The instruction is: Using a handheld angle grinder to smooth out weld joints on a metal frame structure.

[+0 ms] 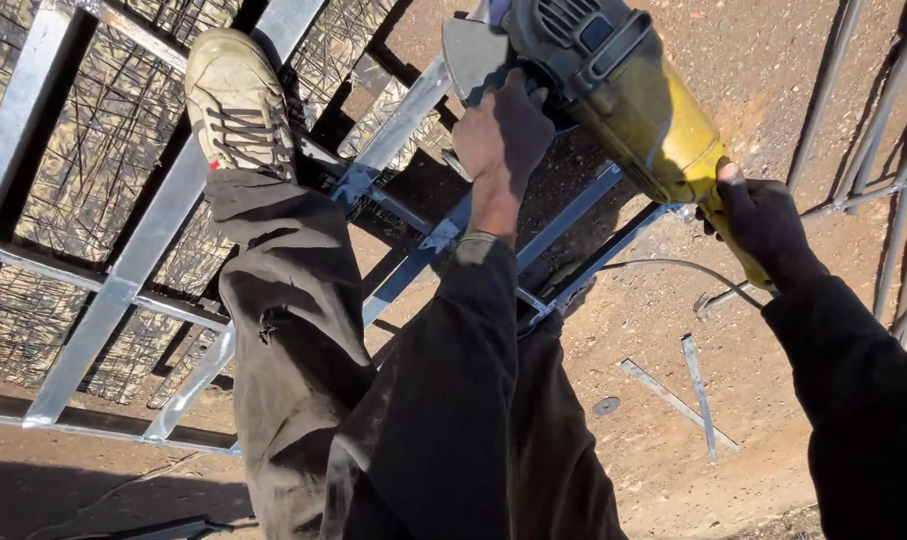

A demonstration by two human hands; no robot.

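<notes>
your left hand clamps front of yellow angle grinder | your right hand wraps its rear handle | grinder held above metal frame | your shoe on frame | offcuts on dirt

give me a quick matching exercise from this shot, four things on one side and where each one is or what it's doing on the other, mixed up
Things:
1. left hand
2. right hand
3. shoe
4. loose metal strips

Places or states:
A. lying flat on the dirt ground, lower right
B. planted on a bar of the metal frame
C. gripping the rear handle of the yellow angle grinder
D. holding the grinder near its front, by the guard

Pairs: 1-D, 2-C, 3-B, 4-A
</notes>
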